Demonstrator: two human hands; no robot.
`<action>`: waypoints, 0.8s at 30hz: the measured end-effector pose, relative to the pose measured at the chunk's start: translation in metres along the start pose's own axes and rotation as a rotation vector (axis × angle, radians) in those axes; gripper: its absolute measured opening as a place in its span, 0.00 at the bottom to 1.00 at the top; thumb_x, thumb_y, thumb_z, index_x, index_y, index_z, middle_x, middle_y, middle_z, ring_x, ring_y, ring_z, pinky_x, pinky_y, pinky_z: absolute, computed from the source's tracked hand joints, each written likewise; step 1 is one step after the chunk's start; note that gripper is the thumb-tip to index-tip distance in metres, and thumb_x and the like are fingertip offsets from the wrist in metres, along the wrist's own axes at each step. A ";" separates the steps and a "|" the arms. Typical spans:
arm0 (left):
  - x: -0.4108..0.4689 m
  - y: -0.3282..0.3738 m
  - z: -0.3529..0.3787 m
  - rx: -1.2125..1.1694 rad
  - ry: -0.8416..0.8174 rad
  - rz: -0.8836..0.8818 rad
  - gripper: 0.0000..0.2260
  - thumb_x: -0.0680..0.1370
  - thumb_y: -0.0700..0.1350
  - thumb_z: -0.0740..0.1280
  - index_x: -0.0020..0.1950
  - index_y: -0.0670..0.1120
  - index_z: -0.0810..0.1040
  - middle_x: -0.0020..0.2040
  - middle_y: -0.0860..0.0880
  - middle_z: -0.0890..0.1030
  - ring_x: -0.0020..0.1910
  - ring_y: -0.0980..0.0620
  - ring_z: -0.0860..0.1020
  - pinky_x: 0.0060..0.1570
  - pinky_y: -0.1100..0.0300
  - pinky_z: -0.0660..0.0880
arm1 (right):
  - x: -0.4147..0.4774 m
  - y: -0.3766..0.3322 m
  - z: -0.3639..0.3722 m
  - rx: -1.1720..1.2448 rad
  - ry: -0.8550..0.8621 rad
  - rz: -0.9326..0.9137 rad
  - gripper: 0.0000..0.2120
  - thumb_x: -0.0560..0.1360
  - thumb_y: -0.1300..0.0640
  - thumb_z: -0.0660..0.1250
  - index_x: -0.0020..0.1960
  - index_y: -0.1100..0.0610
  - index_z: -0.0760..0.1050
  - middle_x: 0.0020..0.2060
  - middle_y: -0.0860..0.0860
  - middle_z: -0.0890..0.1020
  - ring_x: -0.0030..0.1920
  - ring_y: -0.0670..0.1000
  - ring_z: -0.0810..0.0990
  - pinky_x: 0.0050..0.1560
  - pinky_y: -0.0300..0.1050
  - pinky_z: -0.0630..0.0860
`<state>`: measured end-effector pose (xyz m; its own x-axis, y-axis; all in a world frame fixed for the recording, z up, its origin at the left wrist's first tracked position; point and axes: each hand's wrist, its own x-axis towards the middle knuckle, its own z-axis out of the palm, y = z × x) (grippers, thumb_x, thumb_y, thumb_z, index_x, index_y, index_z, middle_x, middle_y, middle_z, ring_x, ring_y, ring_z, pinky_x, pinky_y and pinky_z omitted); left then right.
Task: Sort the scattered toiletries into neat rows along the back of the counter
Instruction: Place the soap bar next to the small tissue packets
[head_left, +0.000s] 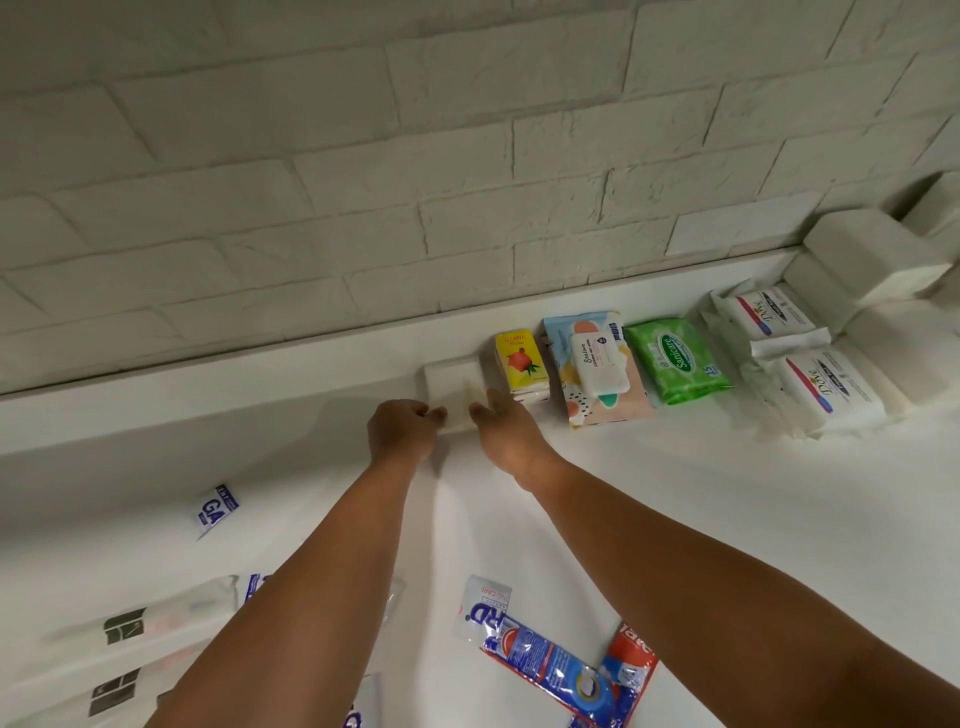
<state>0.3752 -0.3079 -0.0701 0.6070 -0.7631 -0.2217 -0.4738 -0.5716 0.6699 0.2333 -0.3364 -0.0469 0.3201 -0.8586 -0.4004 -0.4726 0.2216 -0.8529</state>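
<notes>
— Where are the hands?
— Both are up at the back of the counter (675, 493), on a white pack (449, 376). The left hand (402, 428) has its fingers curled and pinches the near left corner. The right hand (501, 423) lies flatter, its fingers fairly straight against the near right edge.
— Any room around it?
— Its right side touches a yellow pack (519, 364). To the left there is open counter all along the raised ledge (208, 384) under the brick wall (363, 156).
— Which way does it lie?
— Flat, with its far end against the ledge. Its long side seems to run from wall to front like its neighbours, though the hands cover the near end.
— How does it look?
— Plain white and smooth, hardly standing out from the counter. I can read no print on it.
— And beyond?
— Rightwards along the row are pastel wipes (597, 369), green wipes (675, 358), two soap packets (826, 389), then white blocks (872, 260) in the corner. Nearer me, well apart from the row, a small sachet (215, 509) lies on the left. A blue tube (550, 665) and a red tube (631, 657) touch at an angle.
</notes>
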 end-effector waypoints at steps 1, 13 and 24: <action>-0.002 0.001 -0.002 0.007 0.006 0.016 0.14 0.75 0.52 0.70 0.35 0.42 0.81 0.36 0.45 0.83 0.43 0.43 0.82 0.41 0.56 0.74 | -0.004 -0.002 -0.001 -0.021 -0.001 -0.008 0.19 0.80 0.48 0.58 0.65 0.59 0.70 0.64 0.59 0.75 0.63 0.59 0.74 0.63 0.53 0.72; -0.089 -0.014 -0.066 -0.049 0.077 0.333 0.11 0.79 0.44 0.67 0.61 0.46 0.81 0.57 0.50 0.83 0.50 0.52 0.81 0.52 0.67 0.70 | -0.077 0.003 0.014 -0.221 0.039 -0.255 0.24 0.78 0.48 0.64 0.72 0.55 0.70 0.69 0.50 0.74 0.68 0.52 0.73 0.70 0.46 0.67; -0.181 -0.137 -0.114 0.086 -0.076 0.445 0.11 0.77 0.39 0.71 0.59 0.48 0.82 0.55 0.54 0.82 0.48 0.58 0.78 0.52 0.63 0.74 | -0.180 0.041 0.100 -0.480 -0.116 -0.578 0.16 0.71 0.53 0.70 0.58 0.55 0.80 0.54 0.50 0.82 0.53 0.51 0.80 0.59 0.45 0.75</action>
<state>0.4028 -0.0565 -0.0413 0.2854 -0.9582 0.0204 -0.7308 -0.2038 0.6515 0.2387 -0.1261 -0.0432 0.6970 -0.7170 0.0101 -0.5008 -0.4968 -0.7088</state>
